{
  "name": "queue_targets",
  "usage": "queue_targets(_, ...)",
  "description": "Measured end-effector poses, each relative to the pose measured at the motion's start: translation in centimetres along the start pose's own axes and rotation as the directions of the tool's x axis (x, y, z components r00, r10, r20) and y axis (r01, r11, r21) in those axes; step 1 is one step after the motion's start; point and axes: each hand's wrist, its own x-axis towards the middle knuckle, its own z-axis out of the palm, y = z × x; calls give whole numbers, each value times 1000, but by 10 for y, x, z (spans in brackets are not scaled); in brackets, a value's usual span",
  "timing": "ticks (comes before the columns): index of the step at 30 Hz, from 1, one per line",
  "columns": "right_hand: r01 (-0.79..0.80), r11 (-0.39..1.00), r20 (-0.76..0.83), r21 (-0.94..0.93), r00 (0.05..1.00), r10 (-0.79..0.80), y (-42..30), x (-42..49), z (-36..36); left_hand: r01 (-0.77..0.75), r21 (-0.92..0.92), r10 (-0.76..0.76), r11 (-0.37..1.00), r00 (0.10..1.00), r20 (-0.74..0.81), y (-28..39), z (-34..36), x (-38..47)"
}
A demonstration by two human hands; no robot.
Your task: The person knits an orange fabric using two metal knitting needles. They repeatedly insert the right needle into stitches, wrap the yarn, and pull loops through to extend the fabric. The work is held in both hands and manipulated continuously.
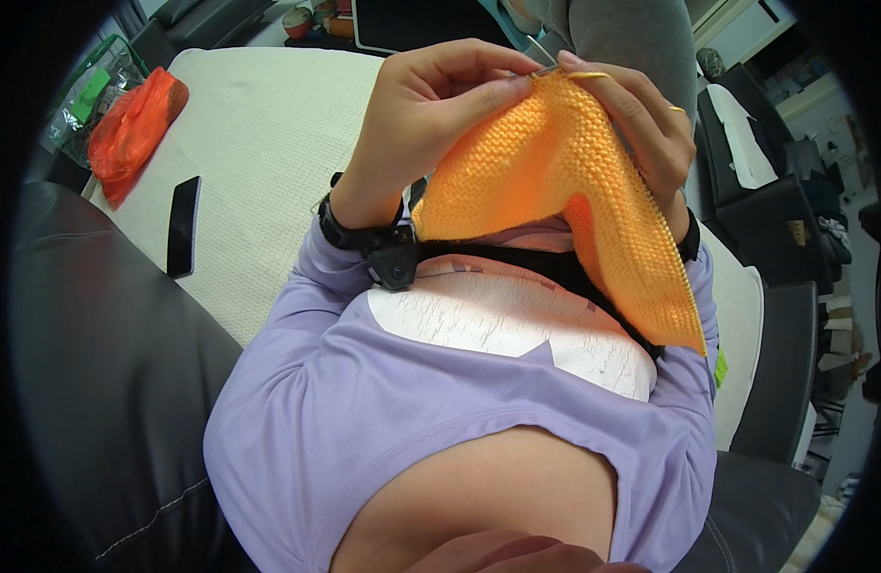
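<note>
A yellow-orange knitted piece [555, 150] hangs in folds from my two raised hands in front of my chest. My left hand [440, 100] pinches its top edge between thumb and fingertips, where the metal knitting needles [544, 51] meet. Thumb and fingers of my right hand [641, 118] close on the work at the same edge, close to the needle tips. A strand of yellow yarn [589, 75] passes over my right index finger. One long side of the knitting drapes down towards my right forearm. Most of the needles' length is hidden by hands and fabric.
A dark phone [183, 225] lies on the cream seat cover [268, 136] at left. Beyond it are an orange plastic bag [136, 132] and a clear bag [89, 100] with green trim. Black sofa parts [111, 322] flank me. A grey-clad leg [619, 43] is beyond my right hand.
</note>
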Motion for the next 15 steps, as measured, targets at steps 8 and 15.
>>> queue_targets(8, -10, 1000, -16, -7, 1000, 10, 1, -7, 3, 21, -72, -25, 997, 998, -58, -1, 3, 0)
queue_targets(15, -20, 999, 11, 51, 1000, 19, -5, -2, 5, -23, -24, 19, 999, 984, -179, 5, 7, -1)
